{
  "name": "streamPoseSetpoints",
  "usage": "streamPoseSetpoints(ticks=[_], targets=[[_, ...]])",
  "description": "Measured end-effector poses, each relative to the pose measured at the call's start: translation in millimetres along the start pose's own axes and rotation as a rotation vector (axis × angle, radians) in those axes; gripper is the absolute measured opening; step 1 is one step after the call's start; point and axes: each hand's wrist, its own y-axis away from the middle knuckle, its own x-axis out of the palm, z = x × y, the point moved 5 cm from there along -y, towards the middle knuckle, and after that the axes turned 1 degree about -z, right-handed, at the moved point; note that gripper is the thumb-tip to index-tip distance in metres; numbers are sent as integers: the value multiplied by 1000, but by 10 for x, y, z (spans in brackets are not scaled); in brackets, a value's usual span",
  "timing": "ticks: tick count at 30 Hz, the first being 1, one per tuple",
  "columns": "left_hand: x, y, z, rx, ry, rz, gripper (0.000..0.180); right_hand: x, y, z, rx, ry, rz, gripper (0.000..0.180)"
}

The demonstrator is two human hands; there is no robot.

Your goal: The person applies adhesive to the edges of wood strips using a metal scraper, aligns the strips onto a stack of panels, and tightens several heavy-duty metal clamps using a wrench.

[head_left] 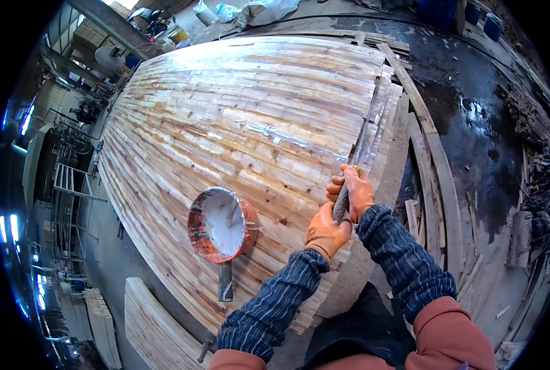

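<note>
My left hand (pixel 328 231) and my right hand (pixel 357 190), both in orange gloves, are closed around the thick grey handle of a long tool (pixel 341 205). The right hand grips farther up, just beyond the left. A thin dark part of the tool reaches away along the right end of a large panel of wooden strips (pixel 250 160); its head is hard to make out. On the panel, left of my hands, stands a red bucket (pixel 250 223) with thick white paste (pixel 223 225) inside. A short grey cylindrical piece (pixel 225 282) sticks out beside the bucket's near side.
Long loose boards (pixel 432 166) lie along the panel's right end, above a wet dark floor (pixel 472 117). A stack of strips (pixel 154 324) is at the lower left, near a metal frame (pixel 74 185). Sacks (pixel 265 11) and blue barrels (pixel 493 26) stand far off.
</note>
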Motion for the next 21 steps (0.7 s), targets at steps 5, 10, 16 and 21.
streamPoseSetpoints(ticks=[5, 10, 16, 21], targets=[[287, -334, 214, -74, 156, -14, 44, 13, -97, 103, -55, 64, -68, 24], [362, -816, 262, -51, 544, 260, 35, 67, -495, 265, -122, 66, -125, 22], [341, -950, -236, -115, 530, 370, 40, 5, -759, 515, -133, 158, -283, 23], [181, -204, 581, -21, 228, 183, 50, 36, 99, -353, -137, 36, -153, 14]])
